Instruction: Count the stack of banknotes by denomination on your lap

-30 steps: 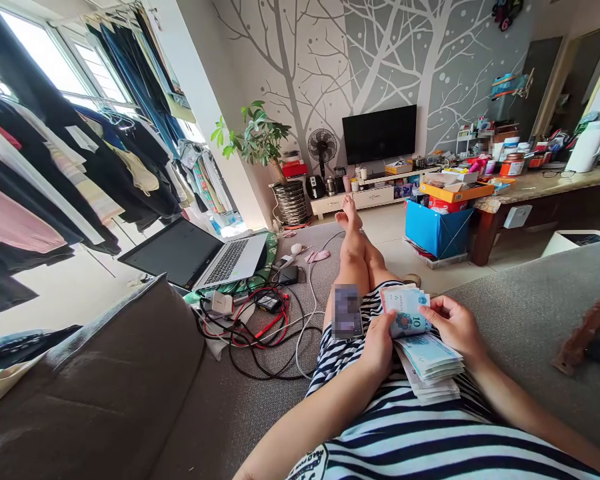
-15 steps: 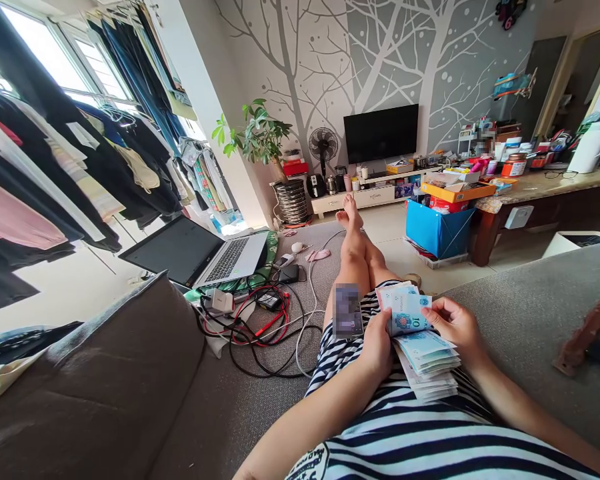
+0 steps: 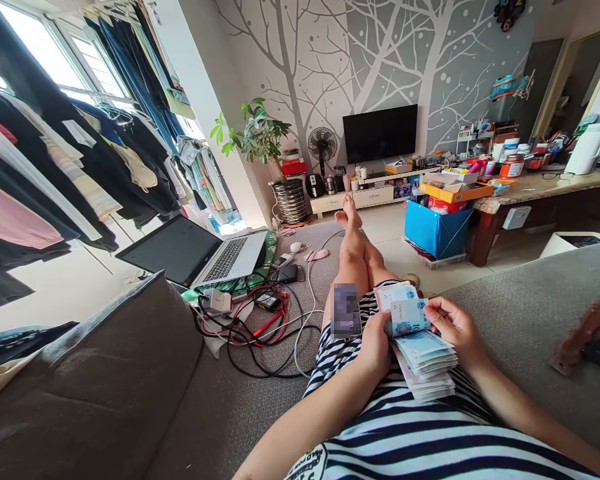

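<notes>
A thick stack of banknotes point(image 3: 427, 363), blue and pale pink, fans out above my lap. My left hand point(image 3: 379, 343) grips it at its left side, the thumb lying over the notes. A blue note marked 10 is lifted and bent at the top of the stack. My right hand point(image 3: 453, 328) pinches the right edge of that blue note point(image 3: 411, 315) between thumb and fingers. Left of the notes, a phone point(image 3: 347, 312) with a blurred screen lies on my thigh, on the striped cloth.
On the grey sofa point(image 3: 260, 413), an open laptop point(image 3: 200, 257) and tangled cables point(image 3: 265, 330) lie to the left. A brown strap-like object point(image 3: 583, 327) is at right. Beyond my feet stand a blue box point(image 3: 437, 230), a cluttered table point(image 3: 535, 190) and a television point(image 3: 380, 133).
The blue note in my right hand has curled over, so its printed 10 now sits lower and partly bent away. My left hand keeps its hold on the stack.
</notes>
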Demonstrator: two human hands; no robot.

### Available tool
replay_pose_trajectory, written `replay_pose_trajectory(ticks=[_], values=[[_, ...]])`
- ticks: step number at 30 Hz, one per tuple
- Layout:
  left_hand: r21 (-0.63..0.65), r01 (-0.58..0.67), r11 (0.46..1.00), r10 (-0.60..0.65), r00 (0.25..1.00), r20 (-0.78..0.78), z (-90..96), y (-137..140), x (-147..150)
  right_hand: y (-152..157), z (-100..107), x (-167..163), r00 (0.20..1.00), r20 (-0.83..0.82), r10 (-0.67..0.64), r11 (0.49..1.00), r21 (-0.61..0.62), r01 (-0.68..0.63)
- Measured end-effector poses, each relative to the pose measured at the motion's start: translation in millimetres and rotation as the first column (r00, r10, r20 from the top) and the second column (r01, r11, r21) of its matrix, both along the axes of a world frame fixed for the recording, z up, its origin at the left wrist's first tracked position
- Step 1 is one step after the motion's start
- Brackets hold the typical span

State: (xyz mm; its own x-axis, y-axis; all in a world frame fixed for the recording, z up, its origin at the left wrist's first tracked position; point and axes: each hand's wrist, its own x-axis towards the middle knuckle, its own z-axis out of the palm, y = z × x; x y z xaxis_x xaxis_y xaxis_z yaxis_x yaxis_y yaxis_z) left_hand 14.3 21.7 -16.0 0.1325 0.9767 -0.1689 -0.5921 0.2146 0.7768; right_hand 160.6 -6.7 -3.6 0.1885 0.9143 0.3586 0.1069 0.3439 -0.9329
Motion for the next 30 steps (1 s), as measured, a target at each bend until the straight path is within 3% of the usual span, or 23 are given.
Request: replay_pose_trajectory(ticks=[4, 12, 21, 30], values=[[0.011, 0.06, 0.998, -0.061, 0.998, 0.032, 3.3, -1, 0, -4, 5, 0, 0.999, -0.004, 0.034, 0.999, -0.014, -0.034], [-0.027, 0.039, 0.999, -0.037, 0.997, 0.065, 5.0, -2, -1, -4, 2, -1, 0.996, -0.053, 0.07, 0.996, 0.054, -0.067], [0.041, 0.13, 0.991, -0.131, 0.991, 0.033, 13.0, -7, -3, 10, -7, 2, 0.992, -0.121, 0.031, 0.996, -0.085, -0.041], [0.035, 0.08, 0.996, -0.082, 0.996, 0.046, 3.3, 0, -1, 2, -2, 1, 0.995, -0.097, 0.004, 1.0, -0.008, -0.005]])
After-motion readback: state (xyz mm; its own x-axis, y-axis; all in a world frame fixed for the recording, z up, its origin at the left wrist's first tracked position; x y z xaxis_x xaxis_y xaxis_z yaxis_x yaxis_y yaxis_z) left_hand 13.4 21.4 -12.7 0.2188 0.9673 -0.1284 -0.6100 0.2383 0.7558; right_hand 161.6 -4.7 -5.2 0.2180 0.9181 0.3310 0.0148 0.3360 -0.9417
